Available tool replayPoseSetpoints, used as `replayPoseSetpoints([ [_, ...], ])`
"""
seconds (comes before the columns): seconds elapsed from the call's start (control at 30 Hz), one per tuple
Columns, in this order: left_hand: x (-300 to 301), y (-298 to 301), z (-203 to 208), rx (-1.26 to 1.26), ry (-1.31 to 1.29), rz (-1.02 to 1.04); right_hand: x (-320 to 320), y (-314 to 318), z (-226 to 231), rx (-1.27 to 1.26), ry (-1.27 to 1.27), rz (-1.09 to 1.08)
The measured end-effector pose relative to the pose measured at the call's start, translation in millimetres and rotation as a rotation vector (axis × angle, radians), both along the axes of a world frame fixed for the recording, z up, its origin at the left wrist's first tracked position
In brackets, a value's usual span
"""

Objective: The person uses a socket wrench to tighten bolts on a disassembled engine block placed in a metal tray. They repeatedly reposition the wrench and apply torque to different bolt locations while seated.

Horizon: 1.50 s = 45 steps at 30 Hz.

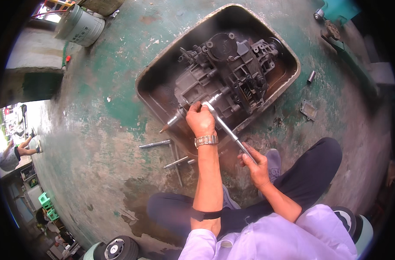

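Note:
A greasy metal gearbox [193,82] lies in a deep tray [142,74] on the floor. My right hand [257,168] is closed around the handle end of a long silver ratchet wrench [225,128]. At the other end, my left hand [202,121] has its fingers closed on the wrench's head, a watch on that wrist. From the head, a bright socket [215,98] reaches toward the gearbox housing; the fastener under it is hidden. A splined shaft [173,120] sticks out of the gearbox just left of my left hand.
Several hand tools, among them a silver bar [155,144], lie left of my forearm. To the tray's right are a loose socket [311,76] and a flat metal plate [309,110]. A white bucket [80,27] stands far left. Wheels [120,248] flank me behind.

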<state>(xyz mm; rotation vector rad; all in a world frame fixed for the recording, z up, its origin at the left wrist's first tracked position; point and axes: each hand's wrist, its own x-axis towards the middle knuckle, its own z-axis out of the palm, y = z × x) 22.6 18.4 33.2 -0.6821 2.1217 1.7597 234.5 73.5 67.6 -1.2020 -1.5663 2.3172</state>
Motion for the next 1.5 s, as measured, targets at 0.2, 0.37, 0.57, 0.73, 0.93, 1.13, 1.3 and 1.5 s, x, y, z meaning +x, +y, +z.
replayPoseSetpoints([
  [0.2,13.6,10.7,4.3,-0.195,0.229,0.022,-38.2,7.7,-73.2,0.437,-0.361,0.572],
  [0.37,-0.6,4.9,1.8,-0.151,0.199,0.036,-93.8,21.3,-10.7,-0.187,-0.357,0.697],
  [0.57,-12.3,-9.7,-9.0,-0.121,0.169,0.039,-164.2,78.5,93.0,-0.508,-0.296,0.637],
  [0.73,-0.9,-11.3,-21.4,-0.108,0.284,0.032,-190.3,88.8,102.1,-0.372,-0.273,0.869],
  [0.93,2.4,-11.0,-30.4,-0.025,0.292,0.106,-163.8,102.8,89.1,0.395,-0.307,1.44],
  [1.13,5.3,-24.6,-22.2,0.237,0.239,0.079,-132.5,128.1,61.0,0.303,-0.238,1.239],
  [1.3,2.6,-37.3,-14.3,0.25,0.251,-0.081,-102.2,156.9,31.7,0.353,-0.048,1.315],
  [1.5,2.8,-4.7,-5.9,-0.392,0.728,-0.541,-20.7,182.8,5.0,0.351,-0.044,1.216],
])
